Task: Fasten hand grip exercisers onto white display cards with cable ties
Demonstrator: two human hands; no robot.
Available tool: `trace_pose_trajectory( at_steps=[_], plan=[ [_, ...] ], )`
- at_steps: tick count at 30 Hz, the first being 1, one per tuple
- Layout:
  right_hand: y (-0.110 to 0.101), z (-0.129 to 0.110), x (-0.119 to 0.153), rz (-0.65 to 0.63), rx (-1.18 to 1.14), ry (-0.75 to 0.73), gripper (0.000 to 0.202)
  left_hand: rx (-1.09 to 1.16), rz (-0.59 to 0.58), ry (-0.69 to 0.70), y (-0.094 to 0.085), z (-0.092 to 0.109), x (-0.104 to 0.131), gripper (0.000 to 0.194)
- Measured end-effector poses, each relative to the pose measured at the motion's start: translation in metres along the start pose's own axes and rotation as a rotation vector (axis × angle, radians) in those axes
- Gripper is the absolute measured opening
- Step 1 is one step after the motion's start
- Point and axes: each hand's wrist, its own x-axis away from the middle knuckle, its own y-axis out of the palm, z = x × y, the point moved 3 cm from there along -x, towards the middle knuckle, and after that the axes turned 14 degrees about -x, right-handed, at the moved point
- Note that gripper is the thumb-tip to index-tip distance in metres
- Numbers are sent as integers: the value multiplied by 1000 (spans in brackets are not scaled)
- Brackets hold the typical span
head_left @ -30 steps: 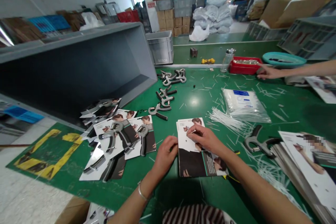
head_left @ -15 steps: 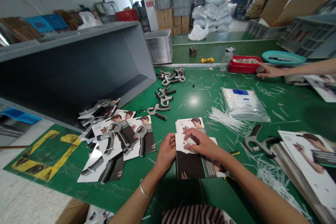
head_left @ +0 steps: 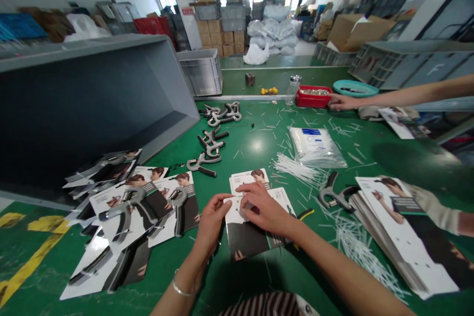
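Before me on the green table lies a printed card with small holes in its white upper part, overlapping other cards. My left hand is at its left edge, thumb and forefinger closed on the border. Over the card's upper part rests my right hand, fingers apart and bent, tips against the surface. It hides part of the card; no tie can be made out in it. A yellow-and-black handled tool sticks out beside the cards. To the left, grey-and-black hand grips lie on more cards.
Loose hand grips lie beyond the cards, near a grey crate on its side. White cable ties and their bag are right of centre. A card stack stands right. Another person's hand touches a red box.
The view has turned right, so the scene sits further left. My left thumb and forefinger have stretched towards the card holes; my right fingers have bent more. A sleeved arm now shows at far right.
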Motion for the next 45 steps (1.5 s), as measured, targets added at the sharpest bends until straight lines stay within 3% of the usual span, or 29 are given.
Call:
trace_pose_trajectory(
  at_steps=[3,6,8,11,14,16,18,21,25,29,34,37,40,42,45],
  plan=[
    [-24,-3,2,160,15,12,7,84,108,-36,-3,-5,-1,45],
    [-44,7,19,333,18,80,14,45,42,-44,1,-16,4,52],
    [-44,22,38,410,-63,203,17,16,-10,-43,8,-25,13,51],
    [-25,46,62,324,-245,390,20,-128,-41,13,13,-30,26,37],
    [-7,58,65,141,-298,369,21,-570,-29,206,0,-13,26,21],
    [-5,61,57,101,-288,326,22,-869,102,354,-20,9,8,17],
    [-9,62,47,115,-299,329,23,-1092,217,427,-43,31,-24,20],
    [-15,56,42,187,-325,349,25,-1482,183,441,-64,55,-84,30],
    [-7,37,57,230,-276,347,22,-1627,96,437,-68,73,-143,32],
    [0,23,72,225,-247,335,21,-1703,45,457,-59,75,-163,30],
    [-4,18,66,274,-386,427,19,-1783,13,479,-50,69,-158,32],
    [2,15,61,292,-597,486,22,-1812,-27,495,-47,67,-147,27],
    [16,12,61,231,-860,527,26,-1828,-26,510,-52,77,-134,26],
    [26,11,61,156,-1015,554,30,-1808,78,533,-58,93,-122,28],
    [32,8,52,96,-1187,572,38,-1585,379,670,-62,120,-93,22]
  ],
)
